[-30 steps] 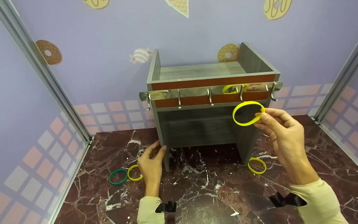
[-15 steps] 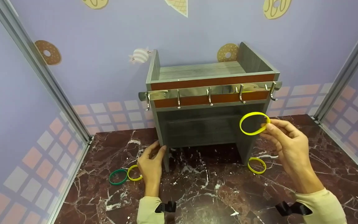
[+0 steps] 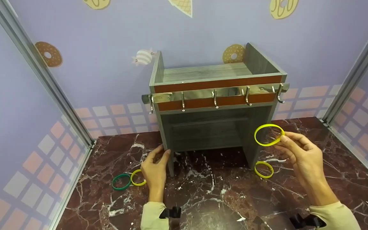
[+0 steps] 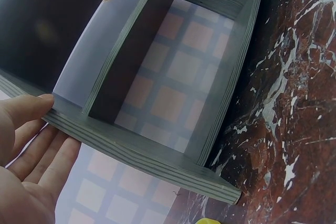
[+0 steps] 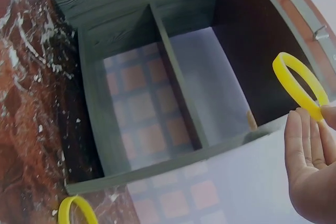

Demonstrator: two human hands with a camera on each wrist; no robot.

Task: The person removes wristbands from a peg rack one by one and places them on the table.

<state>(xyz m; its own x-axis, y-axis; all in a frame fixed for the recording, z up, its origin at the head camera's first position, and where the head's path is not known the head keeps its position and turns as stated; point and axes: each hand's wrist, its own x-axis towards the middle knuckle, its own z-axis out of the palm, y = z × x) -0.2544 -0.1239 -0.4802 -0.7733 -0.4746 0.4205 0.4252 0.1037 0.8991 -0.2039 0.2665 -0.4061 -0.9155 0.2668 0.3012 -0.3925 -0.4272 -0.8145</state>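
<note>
My right hand [image 3: 305, 159] pinches a yellow silicone wristband [image 3: 256, 140] between thumb and fingertips, in front of the shelf's right side. That same wristband [image 5: 294, 80] shows at the right of the right wrist view. My left hand [image 3: 154, 167] holds the left side panel of a small grey wooden shelf [image 3: 166, 137]. In the left wrist view, its thumb [image 4: 31, 107] lies over the panel's front edge and its fingers along the outer face. Across the shelf's front runs a shiny metal hook rail [image 3: 200, 94] with several hooks, none bearing a band.
A green wristband [image 3: 113, 187] and a yellow wristband [image 3: 133, 180] lie on the dark marbled table [image 3: 209, 204], left of the left hand. Another yellow wristband [image 3: 256, 172] lies by the shelf's right foot. Patterned walls [image 3: 107, 80] enclose the back and sides.
My right hand has moved down and to the right with the yellow wristband, away from the hook rail. The left hand keeps its place on the shelf panel.
</note>
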